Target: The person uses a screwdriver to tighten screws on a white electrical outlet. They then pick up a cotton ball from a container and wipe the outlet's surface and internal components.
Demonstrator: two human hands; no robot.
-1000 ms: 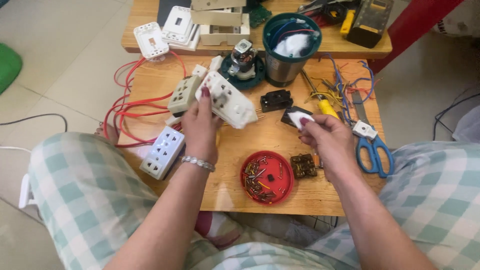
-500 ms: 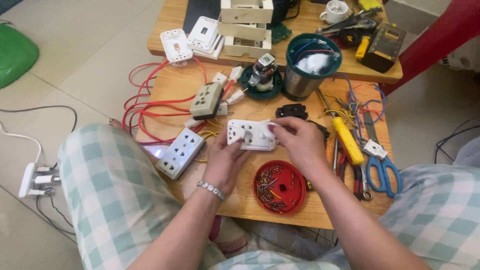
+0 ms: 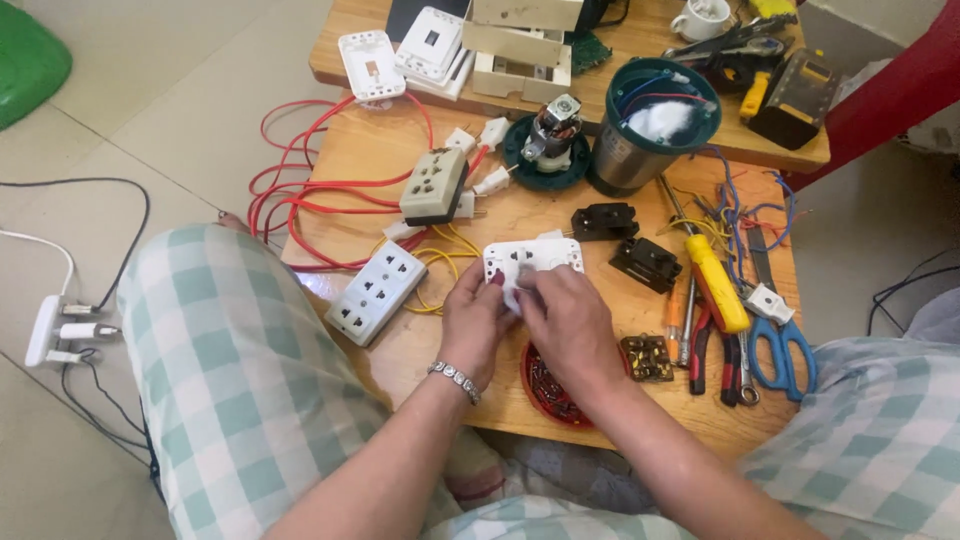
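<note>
We look steeply down from one head-worn camera, close above our hands and a low wooden table (image 3: 420, 350).

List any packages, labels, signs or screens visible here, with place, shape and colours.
Cardboard boxes: far table edge, stacked, beige, rectangular, open-sided.
Yellow-black meter: far right, boxy; its screen is not visible.
No signs and no readable labels show.
Both hands, left hand and right hand, hold a white socket plate.
</note>
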